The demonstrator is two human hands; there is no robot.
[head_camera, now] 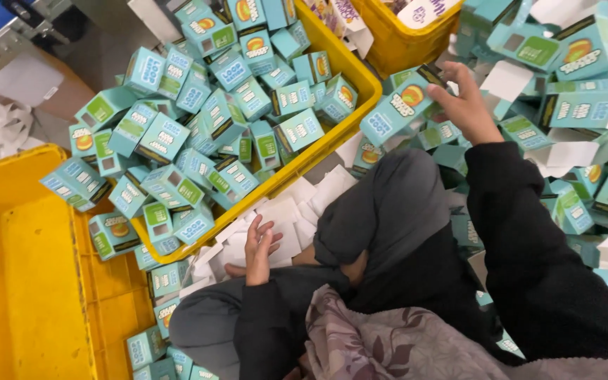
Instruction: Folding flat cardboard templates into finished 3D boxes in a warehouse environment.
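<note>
My right hand (467,102) is stretched out to the upper right and grips a flat teal carton (397,109) with an orange round picture on it, held just above a heap of flattened teal cartons (578,112). My left hand (258,250) lies low near my knee, fingers spread, resting on a pile of white paper inserts (297,207). Both arms wear dark sleeves. I sit cross-legged in grey trousers.
A yellow crate (332,137) heaped with assembled teal boxes (198,134) stands ahead to the left. Another yellow crate (29,281) is at the left edge, a third (395,39) at the top. Loose boxes lie around my knees.
</note>
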